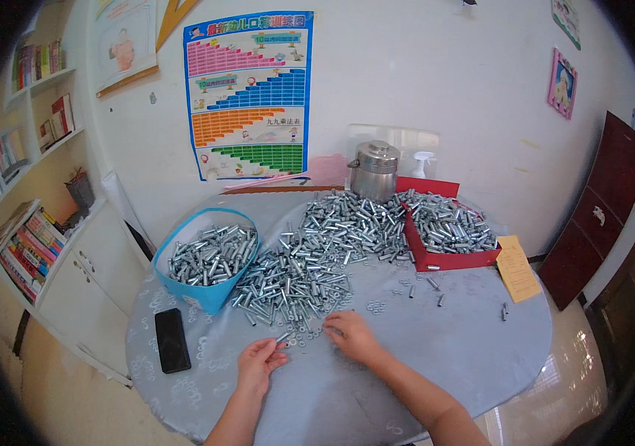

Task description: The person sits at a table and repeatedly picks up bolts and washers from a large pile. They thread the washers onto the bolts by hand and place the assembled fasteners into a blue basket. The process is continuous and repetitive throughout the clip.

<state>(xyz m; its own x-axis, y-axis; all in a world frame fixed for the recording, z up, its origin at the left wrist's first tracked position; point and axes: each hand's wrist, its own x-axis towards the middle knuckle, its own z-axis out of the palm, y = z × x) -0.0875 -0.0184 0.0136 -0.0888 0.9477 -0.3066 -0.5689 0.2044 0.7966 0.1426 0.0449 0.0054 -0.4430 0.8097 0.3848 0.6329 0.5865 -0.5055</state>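
Observation:
My left hand (259, 358) pinches a small silver metal bolt (283, 337) at the near edge of a big heap of silver bolts (310, 260) on the round grey table (444, 349). My right hand (352, 334) rests palm down beside it, fingertips on small loose washers and nuts (304, 334) at the foot of the heap. The two hands are a few centimetres apart.
A blue bag (206, 260) full of bolts stands left of the heap; a red box (447, 234) full of bolts stands at the right. A black phone (172, 340) lies near the left edge. A steel pot (374, 169), a yellow paper (518, 267) and bookshelves (27, 186) are around.

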